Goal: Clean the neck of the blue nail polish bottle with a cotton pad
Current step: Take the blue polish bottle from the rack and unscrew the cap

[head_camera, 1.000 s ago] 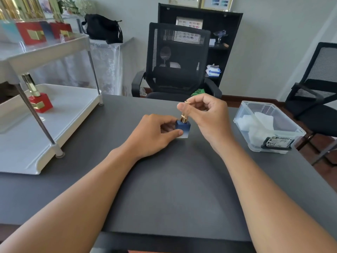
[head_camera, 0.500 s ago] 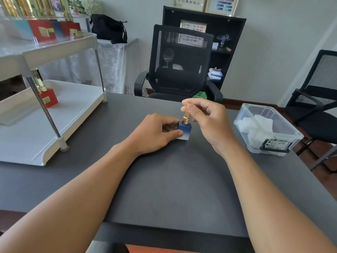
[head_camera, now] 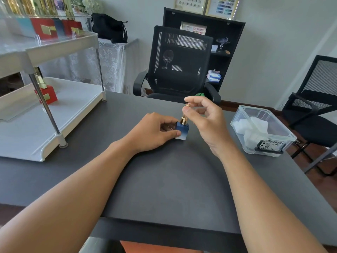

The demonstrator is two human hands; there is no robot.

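The blue nail polish bottle (head_camera: 182, 130), square and fading to pale at its base, stands upright on the dark table (head_camera: 164, 179). My left hand (head_camera: 155, 132) grips its body from the left. A tall gold cap (head_camera: 184, 117) sits on the bottle. My right hand (head_camera: 206, 121) pinches the upper part of that cap between thumb and fingers. The neck is hidden under the cap. White cotton pads (head_camera: 253, 126) lie in a clear plastic box (head_camera: 284, 136) to the right, beyond my right hand.
A white two-tier rack (head_camera: 63, 106) stands at the left, with a red polish bottle (head_camera: 46, 94) on its lower shelf and several more on top. A black mesh chair (head_camera: 180, 64) faces the table's far edge. Another chair (head_camera: 317, 99) is at the right.
The view has shifted slightly. My right hand's grip on the gold cap has changed, with the fingers now more spread. The bottle stays in place.
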